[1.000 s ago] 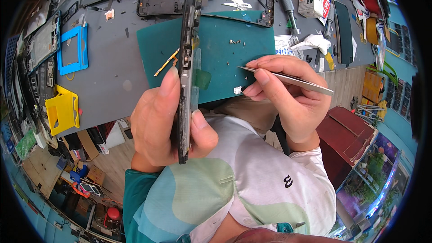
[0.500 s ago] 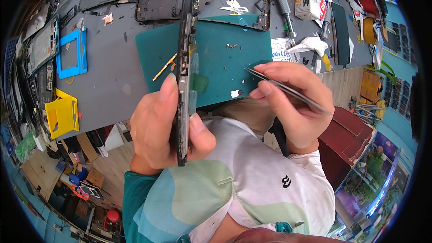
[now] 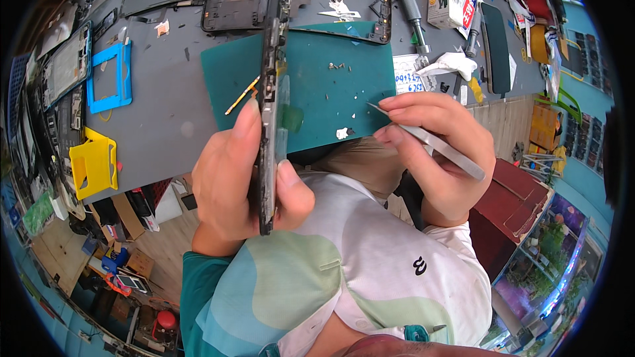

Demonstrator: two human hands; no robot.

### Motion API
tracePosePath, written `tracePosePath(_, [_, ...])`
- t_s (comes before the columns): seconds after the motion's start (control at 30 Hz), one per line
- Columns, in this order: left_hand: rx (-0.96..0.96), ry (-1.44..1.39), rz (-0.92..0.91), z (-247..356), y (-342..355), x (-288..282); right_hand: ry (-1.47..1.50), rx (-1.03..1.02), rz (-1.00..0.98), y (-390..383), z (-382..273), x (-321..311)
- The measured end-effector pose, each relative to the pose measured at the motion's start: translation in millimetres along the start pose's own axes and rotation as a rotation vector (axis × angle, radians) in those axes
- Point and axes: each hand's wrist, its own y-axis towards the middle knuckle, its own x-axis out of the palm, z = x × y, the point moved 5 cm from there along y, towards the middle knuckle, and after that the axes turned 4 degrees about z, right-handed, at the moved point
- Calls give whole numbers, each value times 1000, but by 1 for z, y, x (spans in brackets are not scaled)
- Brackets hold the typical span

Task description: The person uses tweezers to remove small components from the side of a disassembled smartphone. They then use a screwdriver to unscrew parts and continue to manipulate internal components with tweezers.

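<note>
My left hand (image 3: 221, 185) is closed round the lower part of an opened phone (image 3: 268, 116), thumb on one side and fingers on the other. The phone stands edge-on to me, so its faces are mostly hidden; clear film shows along its right side. Silver tweezers (image 3: 456, 157) lie in my right hand (image 3: 456, 192), pinched near the tip, which points up and left over the green mat (image 3: 317, 106). Nothing shows between the tips. A gold flex strip (image 3: 243, 95) rests left of the phone. Several tiny metal parts (image 3: 337, 66) and a white-and-black scrap (image 3: 344, 133) are on the mat.
A black phone housing (image 3: 225, 10) lies behind the mat. Blue (image 3: 126, 100) and yellow (image 3: 78, 165) plastic frames are at left. A grey screwdriver (image 3: 411, 13), a white box (image 3: 444, 0), crumpled tissue (image 3: 451, 64) and a dark slab (image 3: 496, 53) sit at the right.
The tweezers have turned in my right fingers, so their broad side now shows. My left hand still holds the phone almost unchanged. The whole view has shifted slightly.
</note>
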Motion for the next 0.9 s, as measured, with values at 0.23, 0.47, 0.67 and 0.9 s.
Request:
tracePosePath(0.23, [168, 65, 112, 5, 8, -1, 166, -12, 132, -9, -10, -25])
tracePosePath(0.47, [151, 56, 161, -2, 0, -4, 127, -256, -91, 29, -56, -44])
tracePosePath(0.67, [75, 4, 188, 2, 2, -3, 2, -252, -518, 87, -116, 21])
tracePosePath(0.9, [54, 2, 199, -2, 2, -10, -276, -636, -920, 133, -147, 159])
